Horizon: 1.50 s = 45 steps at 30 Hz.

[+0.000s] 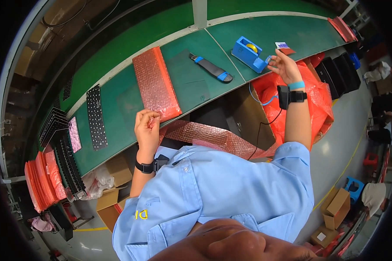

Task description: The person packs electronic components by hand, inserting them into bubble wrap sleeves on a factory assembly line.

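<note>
A flat package in red bubble wrap lies across the green bench. At its near left corner, my left hand is closed, its fingers pinching the end of the wrap. My right hand reaches to the front of a blue tape dispenser holding a yellow-cored roll. Its thumb and fingers close on a short clear piece of tape at the cutting end. Between package and dispenser rests a black utility knife with blue bands.
Black perforated keyboard-like plates lie at the left, beside a pink bubble-wrapped piece and stacked red packages. A long bubble-wrap strip hangs along the bench's near edge. Red wrap fills a carton at the right.
</note>
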Available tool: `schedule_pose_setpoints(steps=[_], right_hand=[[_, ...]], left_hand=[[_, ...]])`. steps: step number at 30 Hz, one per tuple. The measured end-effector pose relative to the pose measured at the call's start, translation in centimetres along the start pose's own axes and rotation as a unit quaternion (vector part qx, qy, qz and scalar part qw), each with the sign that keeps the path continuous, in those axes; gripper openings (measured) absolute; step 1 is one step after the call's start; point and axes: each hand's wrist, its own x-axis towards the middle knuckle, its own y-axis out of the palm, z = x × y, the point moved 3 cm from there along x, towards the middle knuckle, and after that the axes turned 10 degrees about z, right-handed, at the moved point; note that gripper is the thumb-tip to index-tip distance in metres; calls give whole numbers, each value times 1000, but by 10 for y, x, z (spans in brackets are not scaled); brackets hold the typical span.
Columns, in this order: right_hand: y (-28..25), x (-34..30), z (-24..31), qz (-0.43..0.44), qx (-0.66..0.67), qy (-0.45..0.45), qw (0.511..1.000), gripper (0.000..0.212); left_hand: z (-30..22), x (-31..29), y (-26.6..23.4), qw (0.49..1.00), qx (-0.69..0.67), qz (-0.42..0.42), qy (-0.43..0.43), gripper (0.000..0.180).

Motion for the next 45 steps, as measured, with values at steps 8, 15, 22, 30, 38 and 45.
schedule_pose_setpoints(steps=[8, 15, 22, 30, 38, 45], right_hand=[[-21, -1, -59, 18, 147, -109, 983, 22], [-8, -14, -65, -201, -353, -155, 901, 22], [175, -60, -38, 175, -220, -223, 933, 26], [331, -19, -114, 496, -409, -149, 751, 26], [356, -17, -123, 471, -565, -202, 647, 16], [371, -25, -106, 459, -674, -243, 525, 24]], left_hand=[[0, 2, -1, 1000, -7, 10, -12, 9], [2, -6, -6, 1000, 1, 11, -12, 12], [5, -3, -12, 999, 34, 27, 15, 24], [5, -4, -18, 997, 46, 55, -4, 38], [9, -2, -23, 998, 39, 49, 6, 38], [20, -2, -13, 998, 34, 14, -46, 35]])
